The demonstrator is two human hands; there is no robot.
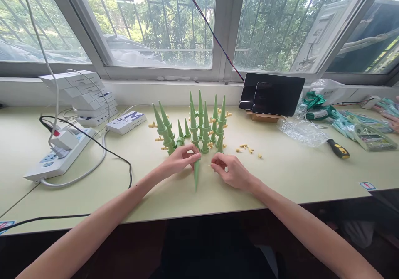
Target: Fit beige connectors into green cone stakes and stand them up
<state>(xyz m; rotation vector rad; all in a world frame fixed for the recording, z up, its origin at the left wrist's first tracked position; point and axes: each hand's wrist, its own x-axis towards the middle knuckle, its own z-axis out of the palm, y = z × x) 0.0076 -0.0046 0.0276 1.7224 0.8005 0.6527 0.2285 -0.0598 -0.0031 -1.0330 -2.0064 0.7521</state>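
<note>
My left hand [186, 157] is closed round the upper part of a green plastic spike [196, 177], whose tip points toward me over the table. Just to its right, my right hand [230, 169] pinches something small and pale, probably a yellow valve piece [208, 165], mostly hidden by the fingers. Behind both hands stand several stacked green spikes [205, 131], tips up, with yellow valves [152, 124] sticking out of their sides. A few loose yellow valves [250, 149] lie on the table to the right of the stacks.
A white power strip [62, 156] with cables and several white boxes [77, 92] occupy the left side. At the back right stand dark tablets [274, 94]. A screwdriver [338, 149], clear plastic wrap [304, 131] and green packets [370, 131] lie on the right; another person's hand [394, 119] shows there.
</note>
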